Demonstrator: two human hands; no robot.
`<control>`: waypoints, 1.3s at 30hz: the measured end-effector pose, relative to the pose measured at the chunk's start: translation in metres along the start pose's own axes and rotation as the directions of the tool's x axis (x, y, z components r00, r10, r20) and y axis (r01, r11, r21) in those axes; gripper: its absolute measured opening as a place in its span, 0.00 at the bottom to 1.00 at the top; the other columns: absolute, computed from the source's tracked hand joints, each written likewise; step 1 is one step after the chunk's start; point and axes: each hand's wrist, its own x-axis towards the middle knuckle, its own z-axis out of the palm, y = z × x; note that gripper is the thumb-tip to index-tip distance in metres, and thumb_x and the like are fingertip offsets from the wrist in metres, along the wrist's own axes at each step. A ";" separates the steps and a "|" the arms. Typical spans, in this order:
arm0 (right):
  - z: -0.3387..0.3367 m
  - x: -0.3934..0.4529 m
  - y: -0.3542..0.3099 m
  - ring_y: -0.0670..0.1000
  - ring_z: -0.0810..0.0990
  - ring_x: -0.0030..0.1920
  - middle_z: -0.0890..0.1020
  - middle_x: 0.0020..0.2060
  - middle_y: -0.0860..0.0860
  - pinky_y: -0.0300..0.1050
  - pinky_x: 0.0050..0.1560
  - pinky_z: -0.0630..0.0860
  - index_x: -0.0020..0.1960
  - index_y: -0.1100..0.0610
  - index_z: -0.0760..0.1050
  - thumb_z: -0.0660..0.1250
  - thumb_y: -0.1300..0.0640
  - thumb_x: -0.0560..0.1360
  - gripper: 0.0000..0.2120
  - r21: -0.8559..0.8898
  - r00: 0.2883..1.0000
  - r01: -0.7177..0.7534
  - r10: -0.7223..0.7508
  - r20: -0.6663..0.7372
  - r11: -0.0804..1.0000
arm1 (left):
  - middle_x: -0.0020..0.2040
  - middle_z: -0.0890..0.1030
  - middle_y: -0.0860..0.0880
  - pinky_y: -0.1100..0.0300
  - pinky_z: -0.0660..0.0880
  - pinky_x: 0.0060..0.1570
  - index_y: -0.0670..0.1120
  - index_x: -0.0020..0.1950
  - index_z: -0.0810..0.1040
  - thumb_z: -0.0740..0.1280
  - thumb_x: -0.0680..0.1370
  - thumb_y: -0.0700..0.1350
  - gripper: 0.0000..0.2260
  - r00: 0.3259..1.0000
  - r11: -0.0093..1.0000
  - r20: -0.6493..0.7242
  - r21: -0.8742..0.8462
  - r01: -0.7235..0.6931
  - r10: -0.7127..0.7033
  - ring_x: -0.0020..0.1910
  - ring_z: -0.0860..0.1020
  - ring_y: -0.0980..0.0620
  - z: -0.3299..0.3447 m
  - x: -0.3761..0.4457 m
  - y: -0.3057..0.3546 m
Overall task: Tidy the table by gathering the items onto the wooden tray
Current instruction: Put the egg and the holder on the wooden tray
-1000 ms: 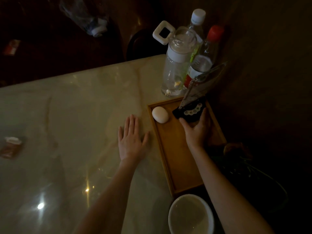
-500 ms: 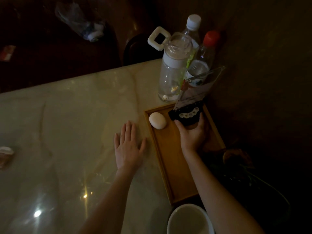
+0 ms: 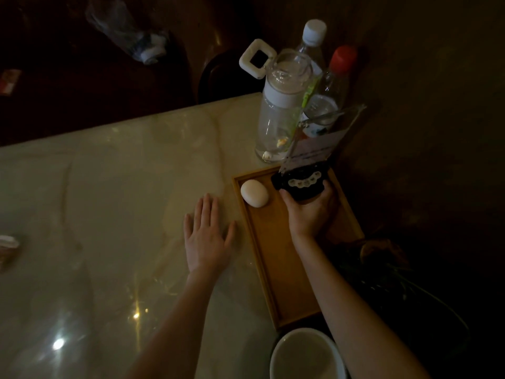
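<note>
Right hand (image 3: pixel 310 214), grasping black base of clear sign holder (image 3: pixel 302 184) at far end of wooden tray (image 3: pixel 287 283).
Item: sign holder, clear panel rising tilted beyond the fingers, base dark with a row of pale beads; whether it rests on the tray floor cannot be told. White oval object (image 3: pixel 254 193), on the tray just left of that hand. Left hand (image 3: pixel 206 239), released, flat on marble table (image 3: pixel 109 201), fingers straight, thumb near the tray's left rim. Beyond the right hand: lidded glass bottle (image 3: pixel 276 119), white-capped bottle (image 3: pixel 314 39), red-capped bottle (image 3: pixel 337 80). Nearer than the wrist: white bowl (image 3: pixel 306 356).
</note>
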 end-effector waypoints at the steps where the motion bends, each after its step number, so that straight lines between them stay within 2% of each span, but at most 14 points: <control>1: -0.001 0.000 0.000 0.59 0.65 0.68 0.70 0.66 0.60 0.56 0.69 0.61 0.68 0.63 0.65 0.78 0.49 0.60 0.42 -0.003 1.000 -0.002 0.002 0.006 1.000 | 0.77 0.50 0.50 0.51 0.43 0.73 0.48 0.75 0.50 0.43 0.73 0.62 0.33 1.000 1.000 -0.002 -0.003 -0.002 0.002 0.74 0.45 0.55 0.000 0.000 0.000; 6: -0.004 0.002 -0.001 0.59 0.64 0.69 0.69 0.67 0.59 0.59 0.71 0.58 0.69 0.62 0.62 0.77 0.48 0.61 0.43 -0.079 0.998 0.000 0.005 0.068 0.997 | 0.77 0.50 0.50 0.52 0.42 0.73 0.48 0.75 0.50 0.43 0.73 0.62 0.33 1.000 1.000 0.000 -0.001 -0.006 0.006 0.75 0.45 0.54 -0.001 0.000 0.000; 9: -0.011 0.003 -0.004 0.59 0.60 0.71 0.66 0.69 0.60 0.57 0.72 0.57 0.71 0.62 0.60 0.74 0.51 0.67 0.39 -0.144 0.992 0.015 0.004 0.129 0.989 | 0.77 0.49 0.50 0.52 0.41 0.73 0.48 0.75 0.50 0.42 0.73 0.62 0.33 1.000 1.000 0.001 -0.004 -0.005 0.005 0.75 0.45 0.55 -0.001 0.000 0.000; 11: -0.017 -0.004 -0.005 0.58 0.62 0.71 0.66 0.69 0.59 0.56 0.71 0.60 0.69 0.61 0.63 0.70 0.54 0.71 0.31 -0.122 0.992 0.036 -0.021 0.122 0.992 | 0.77 0.50 0.50 0.52 0.41 0.73 0.48 0.75 0.50 0.42 0.73 0.62 0.33 1.000 1.000 0.002 -0.002 -0.005 0.005 0.75 0.45 0.54 -0.001 0.000 -0.001; 13: -0.020 -0.017 -0.006 0.56 0.68 0.66 0.69 0.65 0.58 0.53 0.66 0.69 0.65 0.60 0.68 0.68 0.56 0.73 0.22 -0.058 0.986 0.101 -0.092 0.142 0.993 | 0.77 0.50 0.50 0.52 0.41 0.73 0.48 0.75 0.50 0.42 0.73 0.62 0.33 1.000 1.000 0.003 0.001 -0.003 0.003 0.75 0.45 0.54 -0.001 0.000 -0.001; 15: -0.020 -0.029 -0.009 0.53 0.73 0.60 0.73 0.61 0.57 0.47 0.58 0.74 0.62 0.61 0.72 0.67 0.56 0.74 0.18 -0.005 0.962 0.131 -0.126 0.240 0.991 | 0.77 0.49 0.50 0.52 0.41 0.73 0.48 0.75 0.49 0.42 0.73 0.62 0.33 1.000 1.000 0.007 0.010 -0.005 0.005 0.75 0.45 0.53 0.000 0.000 -0.001; 17: -0.016 -0.034 -0.014 0.49 0.75 0.56 0.75 0.58 0.56 0.40 0.52 0.73 0.60 0.61 0.73 0.67 0.54 0.74 0.18 0.003 0.923 0.109 -0.102 0.371 0.994 | 0.77 0.49 0.50 0.52 0.41 0.73 0.48 0.75 0.49 0.41 0.73 0.62 0.33 1.000 1.000 0.012 0.021 -0.008 0.008 0.75 0.45 0.53 0.000 0.000 -0.002; 19: -0.009 -0.034 -0.020 0.49 0.75 0.53 0.75 0.55 0.55 0.41 0.50 0.74 0.59 0.61 0.73 0.69 0.51 0.72 0.20 -0.033 0.892 0.101 -0.076 0.446 0.994 | 0.77 0.49 0.50 0.51 0.42 0.73 0.48 0.75 0.49 0.40 0.73 0.63 0.34 1.000 1.000 0.015 0.024 -0.005 0.005 0.75 0.45 0.53 0.000 0.000 -0.002; 21: -0.002 -0.034 -0.026 0.52 0.75 0.52 0.76 0.54 0.55 0.46 0.51 0.74 0.58 0.61 0.73 0.71 0.48 0.69 0.23 -0.061 0.885 0.096 -0.057 0.462 0.994 | 0.77 0.49 0.50 0.50 0.42 0.73 0.48 0.75 0.49 0.41 0.73 0.63 0.33 1.000 1.000 0.015 0.019 -0.004 0.004 0.75 0.45 0.53 0.000 0.000 -0.002; 24: 0.005 -0.034 -0.032 0.52 0.74 0.52 0.75 0.55 0.56 0.43 0.47 0.69 0.59 0.61 0.71 0.74 0.49 0.67 0.27 -0.054 0.888 0.086 -0.052 0.457 0.995 | 0.77 0.49 0.50 0.50 0.42 0.74 0.48 0.75 0.49 0.41 0.73 0.63 0.33 1.000 1.000 0.016 0.000 0.001 -0.001 0.75 0.44 0.54 -0.001 -0.001 -0.002; 31: 0.007 -0.028 -0.033 0.57 0.74 0.58 0.73 0.59 0.58 0.50 0.58 0.74 0.61 0.62 0.72 0.73 0.56 0.69 0.24 -0.057 0.849 0.202 -0.146 0.508 0.978 | 0.77 0.49 0.50 0.50 0.42 0.73 0.48 0.75 0.49 0.42 0.74 0.62 0.33 1.000 1.000 0.009 0.002 -0.006 0.006 0.75 0.44 0.54 0.000 0.000 -0.002; 34: 0.004 -0.022 -0.034 0.57 0.71 0.62 0.74 0.61 0.58 0.49 0.62 0.69 0.63 0.63 0.71 0.71 0.58 0.71 0.23 -0.084 0.817 0.283 -0.195 0.542 0.955 | 0.77 0.49 0.50 0.51 0.42 0.73 0.48 0.75 0.49 0.43 0.74 0.62 0.32 1.000 1.000 0.002 0.004 -0.006 0.006 0.74 0.44 0.55 0.001 0.000 -0.002; 39: 0.000 -0.012 -0.036 0.58 0.68 0.65 0.75 0.63 0.57 0.49 0.64 0.65 0.64 0.62 0.72 0.69 0.60 0.71 0.22 -0.091 0.752 0.393 -0.262 0.605 0.915 | 0.77 0.51 0.49 0.51 0.42 0.73 0.48 0.75 0.50 0.45 0.75 0.61 0.31 1.000 1.000 -0.008 0.006 -0.005 0.005 0.75 0.46 0.53 0.002 0.000 -0.002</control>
